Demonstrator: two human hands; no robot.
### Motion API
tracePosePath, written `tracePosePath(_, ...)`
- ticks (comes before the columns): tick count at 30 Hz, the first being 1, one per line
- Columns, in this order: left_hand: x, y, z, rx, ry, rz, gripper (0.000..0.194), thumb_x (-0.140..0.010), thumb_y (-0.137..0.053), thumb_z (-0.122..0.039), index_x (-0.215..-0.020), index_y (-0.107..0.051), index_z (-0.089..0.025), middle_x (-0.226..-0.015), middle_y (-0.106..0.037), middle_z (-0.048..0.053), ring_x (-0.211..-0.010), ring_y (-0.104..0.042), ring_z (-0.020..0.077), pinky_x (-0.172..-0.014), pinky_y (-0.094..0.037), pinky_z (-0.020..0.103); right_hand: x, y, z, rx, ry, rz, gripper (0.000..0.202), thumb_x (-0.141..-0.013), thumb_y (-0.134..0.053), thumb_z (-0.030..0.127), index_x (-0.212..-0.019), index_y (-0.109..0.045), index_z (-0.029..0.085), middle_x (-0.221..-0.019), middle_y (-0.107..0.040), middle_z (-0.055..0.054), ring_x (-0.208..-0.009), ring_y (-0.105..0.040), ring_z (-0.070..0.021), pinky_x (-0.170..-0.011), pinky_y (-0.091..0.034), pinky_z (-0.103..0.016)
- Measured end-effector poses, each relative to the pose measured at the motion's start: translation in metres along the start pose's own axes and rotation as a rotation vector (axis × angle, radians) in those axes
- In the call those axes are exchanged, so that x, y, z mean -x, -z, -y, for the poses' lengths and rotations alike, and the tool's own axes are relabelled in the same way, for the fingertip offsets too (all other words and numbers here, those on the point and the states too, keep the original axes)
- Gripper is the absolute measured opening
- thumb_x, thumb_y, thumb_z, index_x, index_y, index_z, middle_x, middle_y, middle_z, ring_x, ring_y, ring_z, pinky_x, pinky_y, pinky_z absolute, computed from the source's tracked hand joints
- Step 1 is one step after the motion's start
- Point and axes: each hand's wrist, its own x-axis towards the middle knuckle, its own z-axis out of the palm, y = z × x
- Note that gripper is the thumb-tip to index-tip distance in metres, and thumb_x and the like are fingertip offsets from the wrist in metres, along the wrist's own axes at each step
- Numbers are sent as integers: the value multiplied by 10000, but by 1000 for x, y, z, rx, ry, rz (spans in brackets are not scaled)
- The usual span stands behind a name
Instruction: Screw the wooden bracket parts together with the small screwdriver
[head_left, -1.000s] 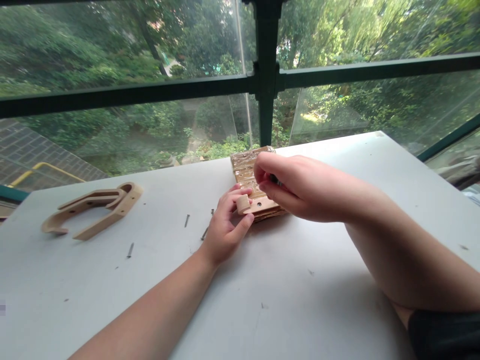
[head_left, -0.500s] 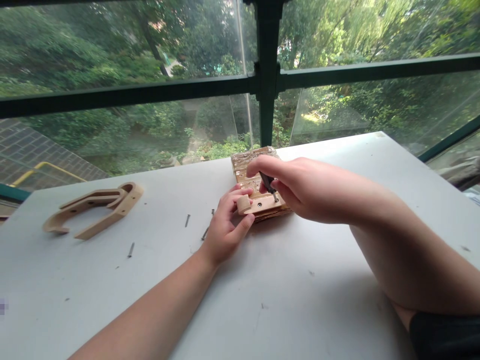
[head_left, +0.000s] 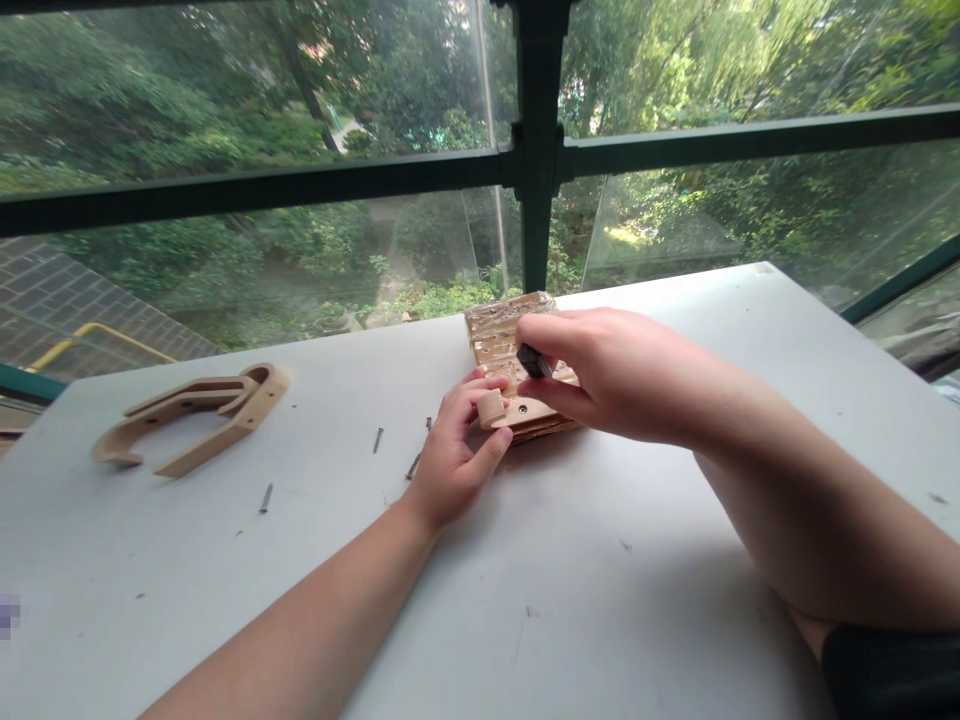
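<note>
My right hand is closed around the dark handle of a screwdriver, above the right end of a wooden hook. The tool's tip is hidden behind my fingers. A dark screw head shows in the hook's flat part. Beneath it lies a tape-wrapped cardboard block. My left hand grips the hook's curled left end, thumb in front and fingers behind, against the block.
Several wooden hooks lie together at the left of the white table. Loose screws are scattered between them and my left hand. Glass panes in a dark green frame rise beyond the table's far edge.
My right hand has turned at the wrist, and the screwdriver's handle end now faces me more. The screwdriver's shaft, visible before, is now hidden. My left hand stays on the hook.
</note>
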Motion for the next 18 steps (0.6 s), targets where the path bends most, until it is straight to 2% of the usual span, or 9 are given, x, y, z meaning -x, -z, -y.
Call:
tracePosePath(3,0,0,0,-19,-16,-2,307,-926,-622,-415,-1188,-585,-260,-1485,-532,96,-1540,-303,302,-1248,-315,525,-2,-2,-2,-7,-47,-44,115,-910,-568,317,-910,-537,207,-794,-581,-20,-691,-443,-144,-638,-262,-279)
tracePosePath(8,-1,1,-1,0,-33,12,270,-938,-617,-375,-1178,-578,-257,-1459,-563,93,-1539,-308,285,-1255,-311,520,-2,-6,-5,-39,-97,-96,110,-914,-563,280,-990,-560,201,-828,-607,-26,-717,-480,-147,-652,-298,-272)
tracePosePath(13,-1,1,-1,-9,-18,15,303,-940,-612,-391,-1210,-567,-262,-1464,-561,95,-1546,-296,287,-1263,-295,533,-2,-9,-8,-72,-34,-125,328,-922,-540,236,-1248,-559,212,-946,-669,-43,-802,-558,-170,-708,-353,-284)
tracePosePath(18,0,1,0,3,-14,7,338,-934,-621,-397,-1245,-567,-274,-1436,-572,94,-1553,-284,285,-1264,-301,519,-1,-7,-8,-103,79,-56,429,-922,-503,201,-1347,-552,223,-1084,-699,-61,-925,-604,-191,-761,-387,-291)
